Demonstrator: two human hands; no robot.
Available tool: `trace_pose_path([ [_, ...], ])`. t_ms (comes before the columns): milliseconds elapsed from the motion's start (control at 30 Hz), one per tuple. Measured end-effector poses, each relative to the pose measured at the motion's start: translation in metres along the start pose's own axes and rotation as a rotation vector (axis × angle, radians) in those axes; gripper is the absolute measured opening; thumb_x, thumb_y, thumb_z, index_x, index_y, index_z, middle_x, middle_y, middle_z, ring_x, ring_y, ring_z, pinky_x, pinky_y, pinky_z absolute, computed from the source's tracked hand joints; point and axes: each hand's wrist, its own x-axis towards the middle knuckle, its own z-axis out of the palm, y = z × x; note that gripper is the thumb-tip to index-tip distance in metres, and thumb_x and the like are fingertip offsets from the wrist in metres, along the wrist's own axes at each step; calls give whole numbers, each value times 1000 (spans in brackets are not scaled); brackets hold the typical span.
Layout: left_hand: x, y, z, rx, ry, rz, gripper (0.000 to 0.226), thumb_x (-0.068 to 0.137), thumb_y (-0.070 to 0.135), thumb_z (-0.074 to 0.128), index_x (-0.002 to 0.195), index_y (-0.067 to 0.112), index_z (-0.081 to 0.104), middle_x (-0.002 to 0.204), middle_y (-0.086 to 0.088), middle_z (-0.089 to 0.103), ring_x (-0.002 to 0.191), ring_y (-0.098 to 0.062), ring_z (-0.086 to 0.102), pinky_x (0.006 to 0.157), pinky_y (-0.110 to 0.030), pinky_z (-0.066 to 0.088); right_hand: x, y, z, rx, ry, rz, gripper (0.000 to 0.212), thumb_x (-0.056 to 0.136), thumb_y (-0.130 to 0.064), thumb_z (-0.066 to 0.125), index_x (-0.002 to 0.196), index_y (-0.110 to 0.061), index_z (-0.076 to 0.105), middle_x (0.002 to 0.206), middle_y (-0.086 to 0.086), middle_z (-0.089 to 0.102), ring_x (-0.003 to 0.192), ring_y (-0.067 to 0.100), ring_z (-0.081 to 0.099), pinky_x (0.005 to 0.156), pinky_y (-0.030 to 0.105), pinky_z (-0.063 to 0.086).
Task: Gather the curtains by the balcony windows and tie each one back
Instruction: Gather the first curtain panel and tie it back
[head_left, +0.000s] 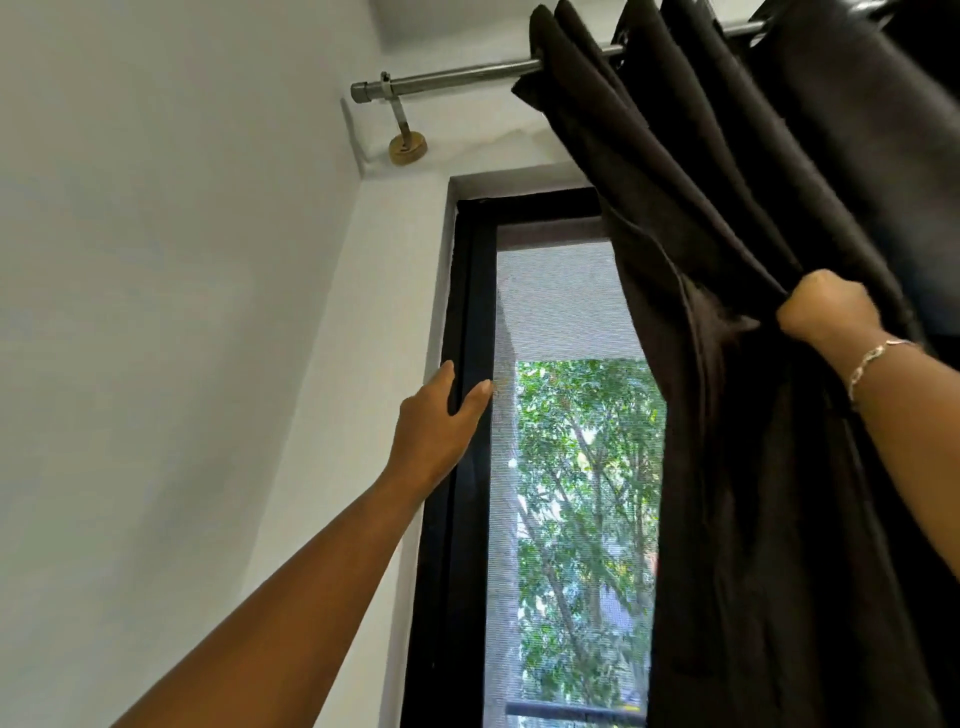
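A dark brown curtain (727, 467) hangs in folds from a metal rod (457, 78) and is bunched toward the right of the window. My right hand (826, 306), a bracelet on its wrist, grips a fold of the curtain's left edge at mid height. My left hand (441, 421) is raised with straight fingers against the black window frame (462, 312), well left of the curtain and holding nothing. No tie-back is visible.
The rod's end sits in a bracket with a brass wall mount (408, 148). White walls meet in a corner on the left. Through the mesh screen (556, 312) I see green trees and a balcony rail (571, 712).
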Motion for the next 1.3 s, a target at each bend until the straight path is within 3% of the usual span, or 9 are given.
trace_pose_path([
  [367, -3, 59, 37, -195, 43, 86, 58, 93, 37, 48, 142, 10, 32, 147, -7, 38, 134, -19, 37, 106, -22, 30, -48, -1, 10, 26, 125, -313, 29, 88, -26, 54, 100, -1, 63, 103, 27, 64, 102, 46, 57, 81, 44, 47],
  [600, -8, 93, 57, -261, 8, 80, 57, 94, 44, 42, 141, 12, 35, 143, -1, 43, 133, -17, 39, 104, -19, 30, -80, -35, 25, 255, -27, -493, 29, 91, -31, 51, 107, -8, 60, 104, 12, 65, 100, 33, 60, 82, 39, 50],
  [733, -6, 100, 56, -264, -48, 56, 60, 94, 52, 31, 140, 13, 39, 144, -6, 44, 134, -18, 38, 108, -28, 28, -90, -46, 20, 622, -248, -510, 46, 95, -44, 40, 65, -12, 51, 60, -1, 49, 58, 11, 48, 61, 33, 41],
  [800, -5, 103, 54, -315, -76, 26, 63, 93, 55, 29, 132, 9, 47, 135, -7, 52, 126, -21, 46, 107, -33, 36, -89, -45, 17, 781, -419, -471, 49, 98, -42, 35, 78, -5, 60, 68, 2, 51, 65, 12, 50, 66, 37, 47],
  [867, -7, 106, 52, -379, -85, -7, 61, 91, 57, 34, 117, 7, 55, 103, 1, 61, 97, -12, 57, 84, -22, 46, -85, -41, 15, 850, -531, -459, 33, 99, -31, 38, 101, -10, 63, 78, -2, 56, 76, 11, 53, 70, 31, 49],
  [967, -11, 109, 55, -408, -124, -49, 56, 83, 54, 56, 119, 10, 51, 80, 20, 48, 69, 7, 47, 56, 0, 38, -71, -33, 19, 767, -344, -464, 26, 93, -8, 47, 113, -12, 63, 89, 1, 58, 88, 15, 54, 82, 36, 49],
  [1067, -15, 111, 66, -349, -231, -53, 74, 79, 35, 70, 137, 8, 33, 123, 5, 53, 109, -8, 54, 84, -10, 38, -59, -21, 22, 567, -63, -306, 36, 87, -13, 57, 123, -16, 56, 122, 10, 54, 110, 24, 54, 100, 37, 44],
  [1133, -18, 114, 74, -312, -235, -83, 74, 81, 20, 69, 141, 5, 27, 142, -12, 42, 129, -26, 43, 99, -27, 38, -56, -14, 25, 503, -106, -236, 50, 86, -19, 62, 132, -13, 46, 132, 13, 48, 119, 28, 49, 100, 36, 41],
  [1300, -28, 123, 93, -398, -221, -146, 55, 86, 27, 61, 132, 6, 39, 127, -10, 55, 115, -26, 55, 98, -41, 46, -68, -6, 37, 472, -333, -182, 57, 85, -23, 64, 131, -2, 39, 130, 19, 52, 119, 33, 51, 96, 37, 44],
])
